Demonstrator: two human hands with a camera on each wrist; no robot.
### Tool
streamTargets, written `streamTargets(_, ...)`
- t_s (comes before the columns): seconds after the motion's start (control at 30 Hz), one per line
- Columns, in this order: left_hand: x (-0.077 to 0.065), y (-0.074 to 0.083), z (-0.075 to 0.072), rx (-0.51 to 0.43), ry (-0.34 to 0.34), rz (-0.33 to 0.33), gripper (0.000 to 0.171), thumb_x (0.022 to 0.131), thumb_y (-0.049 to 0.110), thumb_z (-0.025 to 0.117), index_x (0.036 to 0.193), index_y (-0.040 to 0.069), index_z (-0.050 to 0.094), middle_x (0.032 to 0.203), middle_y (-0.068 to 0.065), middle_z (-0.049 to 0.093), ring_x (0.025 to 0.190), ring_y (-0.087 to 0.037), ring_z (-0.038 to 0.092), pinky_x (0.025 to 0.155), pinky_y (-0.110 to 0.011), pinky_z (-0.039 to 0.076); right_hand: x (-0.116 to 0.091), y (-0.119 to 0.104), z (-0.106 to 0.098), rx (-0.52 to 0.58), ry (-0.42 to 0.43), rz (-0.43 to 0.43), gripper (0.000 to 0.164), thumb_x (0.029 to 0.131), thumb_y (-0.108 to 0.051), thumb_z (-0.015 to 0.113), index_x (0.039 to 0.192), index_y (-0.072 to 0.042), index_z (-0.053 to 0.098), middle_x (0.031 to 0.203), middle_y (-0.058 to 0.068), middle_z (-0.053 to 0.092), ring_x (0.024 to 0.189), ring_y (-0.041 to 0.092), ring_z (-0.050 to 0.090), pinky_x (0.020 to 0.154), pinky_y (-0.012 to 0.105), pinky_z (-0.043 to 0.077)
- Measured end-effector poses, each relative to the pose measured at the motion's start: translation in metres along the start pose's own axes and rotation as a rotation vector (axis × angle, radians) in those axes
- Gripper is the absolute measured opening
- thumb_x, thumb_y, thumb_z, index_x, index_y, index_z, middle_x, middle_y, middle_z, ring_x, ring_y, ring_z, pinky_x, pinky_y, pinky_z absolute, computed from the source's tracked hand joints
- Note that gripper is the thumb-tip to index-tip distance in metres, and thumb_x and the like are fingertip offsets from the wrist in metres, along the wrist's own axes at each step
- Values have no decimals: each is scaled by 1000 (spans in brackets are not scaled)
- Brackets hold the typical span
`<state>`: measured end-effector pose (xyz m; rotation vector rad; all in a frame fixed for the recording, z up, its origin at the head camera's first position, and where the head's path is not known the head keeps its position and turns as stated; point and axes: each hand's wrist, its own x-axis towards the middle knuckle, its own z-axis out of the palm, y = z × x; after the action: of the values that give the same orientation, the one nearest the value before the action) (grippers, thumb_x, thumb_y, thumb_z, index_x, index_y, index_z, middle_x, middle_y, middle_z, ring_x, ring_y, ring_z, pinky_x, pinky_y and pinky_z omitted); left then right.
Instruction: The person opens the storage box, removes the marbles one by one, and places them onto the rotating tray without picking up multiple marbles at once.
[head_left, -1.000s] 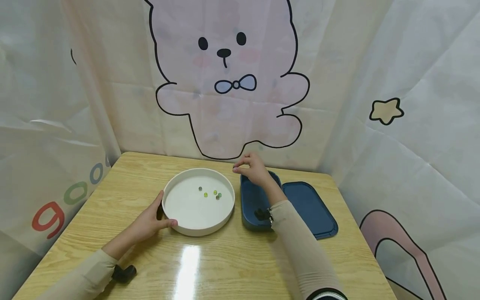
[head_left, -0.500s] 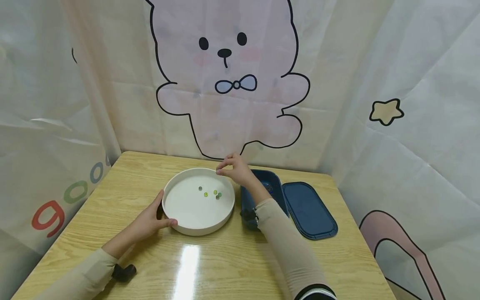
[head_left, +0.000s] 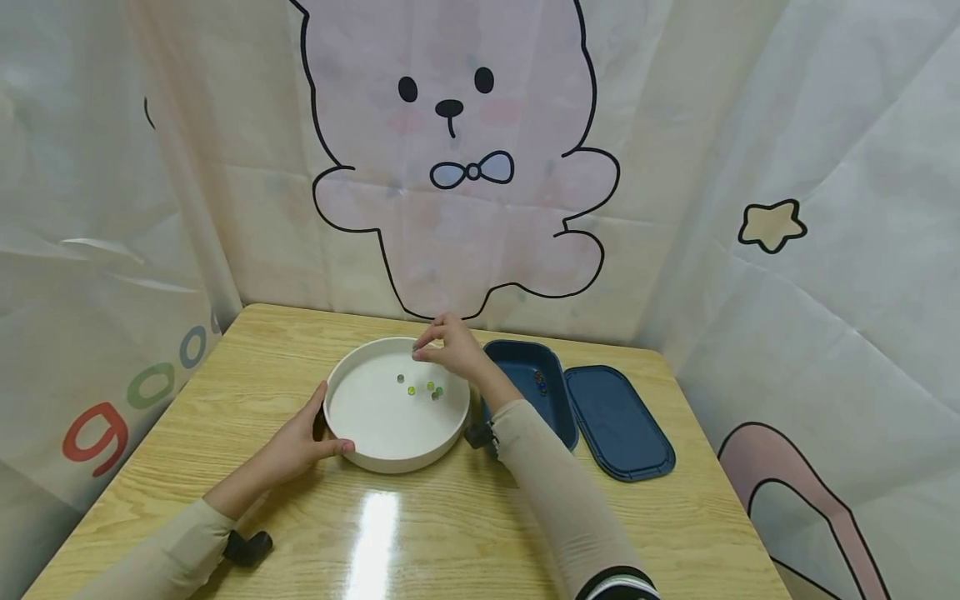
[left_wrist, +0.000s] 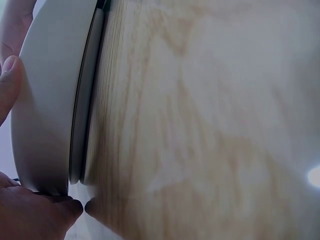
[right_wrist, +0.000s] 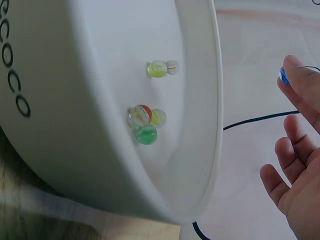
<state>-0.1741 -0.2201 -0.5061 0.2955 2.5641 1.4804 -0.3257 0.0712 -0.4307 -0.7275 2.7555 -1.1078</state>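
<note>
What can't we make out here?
Head: part of the dark blue rectangular container, hidden by the right beige sleeve.
Head: orange and blue glass marbles inside it, too small to count.
Right wrist: small blue glass marble, mostly covered by the right hand's fingers.
Right wrist: black lettering on the white round tray, cut off by the left edge.

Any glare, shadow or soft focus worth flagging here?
Head: glare streak on the table in front of the white tray; left wrist: bright spot at the right edge, table largely blurry; right wrist: shadow beneath the white tray, its near rim soft.
</note>
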Motion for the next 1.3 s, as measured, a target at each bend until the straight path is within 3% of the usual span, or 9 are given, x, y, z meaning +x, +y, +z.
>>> streamTargets(0.23,0,1,0,-10,-1,-1,128,85,35,85,163,5,-12,169,-28,0,154,-51,6,118,-70,16,1,-2,7,-11,-27,11,16,86,-34,85,98,-24,81,120,-2,52,115,18,48,100,39,45)
streamTargets(0.43,0,1,0,-7,2,-9,128,85,36,84,163,5,-11,169,-27,-1,154,-50,5,119,-70,14,-3,-3,2,25,-26,-1,21,89,-30,83,105,-17,81,120,-1,51,118,22,48,101,41,44)
streamTargets(0.7,0,0,0,4,4,-11,127,85,37,84,163,5,-12,169,-27,-1,154,-50,5,119,-70,15,-14,-2,-24,20,20,-19,21,90,-29,81,107,-16,80,128,2,50,122,22,46,104,44,43)
streamTargets(1.3,1,-3,1,14,6,-29,130,84,41,84,163,6,-13,170,-24,-3,155,-48,3,120,-69,12,-55,41,-81,30,112,13,23,92,-28,79,110,-13,80,133,5,50,131,28,42,110,53,40)
